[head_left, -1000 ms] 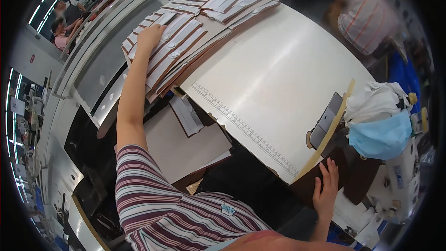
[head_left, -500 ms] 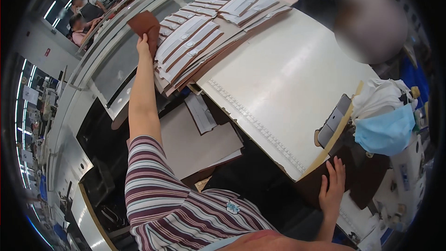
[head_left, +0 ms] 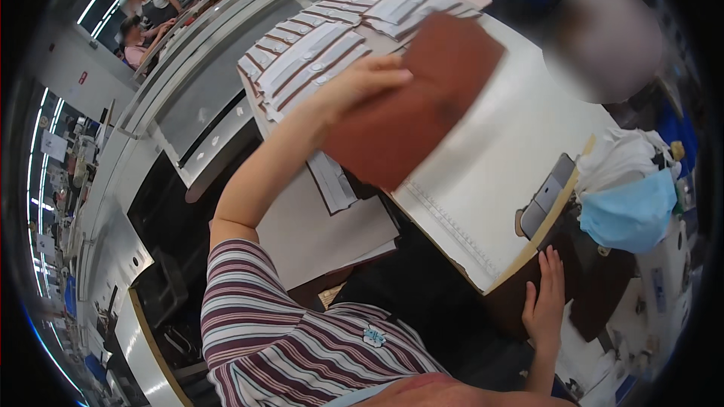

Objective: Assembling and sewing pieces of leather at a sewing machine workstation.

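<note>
A reddish-brown leather-like sheet (head_left: 422, 117) hangs over the left edge of the white table top (head_left: 528, 128), slightly smeared by motion. My left hand (head_left: 369, 79) grips it near its upper left edge, thumb on top and the other fingers partly hidden. Behind it lie rows of white-and-brown strips (head_left: 302, 49), stacked on flat panels. My right hand (head_left: 544, 301) rests with fingers stretched out on a dark brown sheet (head_left: 603, 294), beside the table's yellow-edged right corner.
A grey metal machine plate (head_left: 544, 200) is set into the table's right edge. Beyond it a light-blue face mask (head_left: 630, 211) hangs against white cloth (head_left: 615, 158). Pale panels (head_left: 332, 237) lie lower, left of the table. Other people work at the far left.
My left hand has brought the brown sheet rightward and nearer, off the far left of the strips and over the white table's left part. The right hand has barely moved.
</note>
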`<state>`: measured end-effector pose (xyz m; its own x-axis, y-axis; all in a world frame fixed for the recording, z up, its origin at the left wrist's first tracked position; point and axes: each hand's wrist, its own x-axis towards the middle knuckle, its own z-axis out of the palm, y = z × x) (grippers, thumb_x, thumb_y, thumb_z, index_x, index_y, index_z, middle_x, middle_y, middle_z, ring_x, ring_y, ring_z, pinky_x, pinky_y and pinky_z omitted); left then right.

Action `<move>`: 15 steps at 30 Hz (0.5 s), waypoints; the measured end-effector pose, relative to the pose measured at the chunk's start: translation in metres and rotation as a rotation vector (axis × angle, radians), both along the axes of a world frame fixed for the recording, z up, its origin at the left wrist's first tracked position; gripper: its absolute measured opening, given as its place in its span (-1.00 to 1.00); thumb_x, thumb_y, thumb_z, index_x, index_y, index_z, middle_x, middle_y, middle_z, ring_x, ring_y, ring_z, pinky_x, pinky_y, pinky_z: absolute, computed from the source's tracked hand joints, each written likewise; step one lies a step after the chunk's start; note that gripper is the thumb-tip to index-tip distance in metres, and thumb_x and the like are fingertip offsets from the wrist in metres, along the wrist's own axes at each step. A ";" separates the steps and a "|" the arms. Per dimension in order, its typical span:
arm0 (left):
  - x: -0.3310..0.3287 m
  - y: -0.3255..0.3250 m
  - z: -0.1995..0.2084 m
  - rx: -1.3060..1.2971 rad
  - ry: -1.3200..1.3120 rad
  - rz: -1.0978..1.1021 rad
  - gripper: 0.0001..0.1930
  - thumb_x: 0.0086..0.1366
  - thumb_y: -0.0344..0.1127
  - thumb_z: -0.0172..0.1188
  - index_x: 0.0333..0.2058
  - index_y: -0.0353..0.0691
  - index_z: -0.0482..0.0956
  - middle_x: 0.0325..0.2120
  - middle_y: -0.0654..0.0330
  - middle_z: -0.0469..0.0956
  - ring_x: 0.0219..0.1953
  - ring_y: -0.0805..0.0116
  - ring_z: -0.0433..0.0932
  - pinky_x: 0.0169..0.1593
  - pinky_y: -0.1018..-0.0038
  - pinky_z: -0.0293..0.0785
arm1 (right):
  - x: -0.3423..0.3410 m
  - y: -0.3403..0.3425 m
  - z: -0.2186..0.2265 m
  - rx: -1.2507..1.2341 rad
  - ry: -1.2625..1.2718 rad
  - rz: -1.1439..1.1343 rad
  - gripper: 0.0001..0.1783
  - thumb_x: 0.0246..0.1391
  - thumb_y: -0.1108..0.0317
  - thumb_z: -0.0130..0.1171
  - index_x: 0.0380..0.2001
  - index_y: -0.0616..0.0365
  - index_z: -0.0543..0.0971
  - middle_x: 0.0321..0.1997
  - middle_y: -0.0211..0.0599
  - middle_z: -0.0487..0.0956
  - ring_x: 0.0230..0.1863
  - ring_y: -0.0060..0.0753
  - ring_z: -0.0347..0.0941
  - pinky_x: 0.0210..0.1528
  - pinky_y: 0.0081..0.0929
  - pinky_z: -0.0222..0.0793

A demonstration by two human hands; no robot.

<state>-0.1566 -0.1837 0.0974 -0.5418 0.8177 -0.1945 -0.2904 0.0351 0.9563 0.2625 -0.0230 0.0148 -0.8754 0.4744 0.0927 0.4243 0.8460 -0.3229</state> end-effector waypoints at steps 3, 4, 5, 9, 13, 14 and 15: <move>0.088 0.041 -0.049 -0.262 0.498 -0.267 -0.59 0.29 -0.42 0.10 0.11 -0.15 0.30 -0.35 0.07 0.58 -0.32 0.23 0.58 -0.21 0.44 0.49 | -0.008 0.012 0.004 -0.010 0.013 0.086 -0.43 0.10 0.44 0.03 0.21 0.26 0.26 0.34 -0.07 0.20 0.36 -0.03 0.09 0.38 -0.14 0.01; 0.109 0.041 -0.059 -0.354 0.865 -0.261 -0.58 0.30 -0.43 0.08 0.12 -0.13 0.29 -0.41 0.03 0.57 -0.36 0.15 0.57 -0.26 0.39 0.48 | -0.015 0.018 0.003 -0.001 0.018 0.130 -0.43 0.10 0.43 0.05 0.21 0.25 0.27 0.33 -0.08 0.22 0.35 -0.04 0.11 0.36 -0.17 0.05; 0.119 0.039 -0.069 -0.184 1.004 -0.243 -0.53 0.24 -0.41 0.14 0.13 -0.11 0.30 -0.46 0.01 0.51 -0.46 0.02 0.50 -0.29 0.28 0.46 | -0.018 0.019 0.008 -0.005 0.030 0.157 -0.44 0.09 0.39 0.09 0.19 0.25 0.29 0.31 -0.09 0.24 0.34 -0.05 0.13 0.35 -0.18 0.08; 0.135 0.067 -0.049 -0.418 1.769 -0.304 -0.49 0.04 -0.38 0.31 0.03 -0.11 0.46 -0.12 0.03 0.37 -0.09 0.05 0.38 -0.14 0.18 0.39 | -0.019 0.034 -0.004 0.078 0.111 0.181 -0.47 0.06 0.23 0.19 0.09 0.19 0.40 0.27 -0.14 0.29 0.29 -0.08 0.20 0.30 -0.22 0.17; 0.121 0.140 -0.060 0.053 1.733 -0.460 -0.48 -0.02 -0.32 0.37 -0.02 -0.16 0.47 -0.07 0.08 0.39 -0.01 0.10 0.34 0.02 0.23 0.29 | -0.019 0.047 -0.007 0.059 0.141 0.166 -0.48 0.06 0.17 0.20 0.06 0.15 0.42 0.25 -0.14 0.32 0.26 -0.08 0.23 0.25 -0.20 0.22; 0.125 0.156 -0.051 -0.109 1.569 -0.642 -0.56 0.00 -0.31 0.37 -0.10 -0.18 0.51 -0.13 0.12 0.44 -0.03 0.14 0.37 -0.02 0.23 0.31 | -0.018 0.052 -0.010 0.039 0.143 0.181 -0.47 0.05 0.16 0.20 0.06 0.15 0.41 0.24 -0.13 0.32 0.26 -0.08 0.24 0.23 -0.19 0.23; 0.126 0.166 -0.045 -0.275 1.396 -0.808 -0.64 0.01 -0.30 0.37 -0.19 -0.19 0.54 -0.19 0.15 0.49 -0.06 0.17 0.39 -0.05 0.23 0.33 | -0.019 0.054 -0.009 0.050 0.157 0.170 -0.44 0.03 0.12 0.22 0.06 0.15 0.41 0.21 -0.11 0.34 0.22 -0.08 0.27 0.20 -0.18 0.26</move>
<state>-0.0306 -0.0178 0.0520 0.1147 0.9850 -0.1287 0.9207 -0.0567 0.3862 0.2432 0.0313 0.0056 -0.9155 0.3125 0.2534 0.2221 0.9177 -0.3295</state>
